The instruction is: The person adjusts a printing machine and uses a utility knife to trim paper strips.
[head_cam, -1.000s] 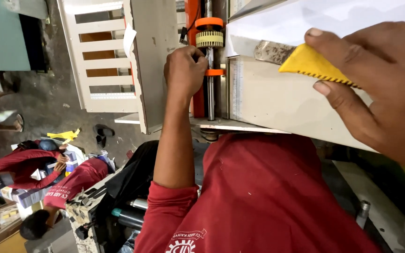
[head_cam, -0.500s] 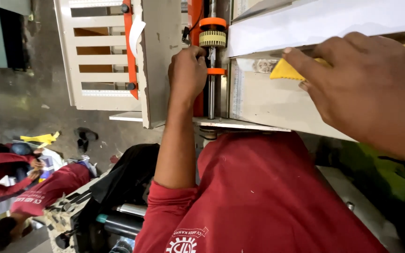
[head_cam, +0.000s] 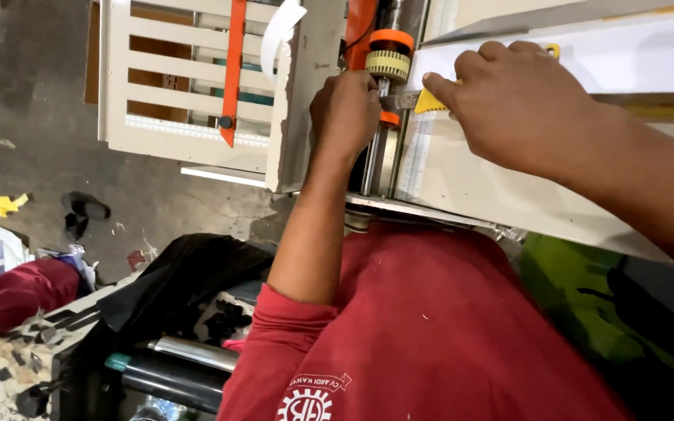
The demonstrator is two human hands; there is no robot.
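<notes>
Pinching a yellow wedge-shaped piece (head_cam: 431, 102), the right hand (head_cam: 520, 105) presses its tip against the steel shaft (head_cam: 380, 148), just below the ribbed yellow-and-orange roller (head_cam: 388, 61). Left hand (head_cam: 345, 113) is closed around that shaft, apparently steadying it.

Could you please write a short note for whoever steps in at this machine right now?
Left hand: closed around the machine's vertical shaft, just below the orange-and-cream toothed roller.
Right hand: pressing a yellow-handled scraper by its handle, blade pointing at the shaft beside the roller.
White sheet lies on the machine bed, under and beyond the right hand.
Done: both hands are in position at the roller, with the blade right at it.
Left: whatever work the blade does there; I cannot tell from the picture how far along it is.
</notes>
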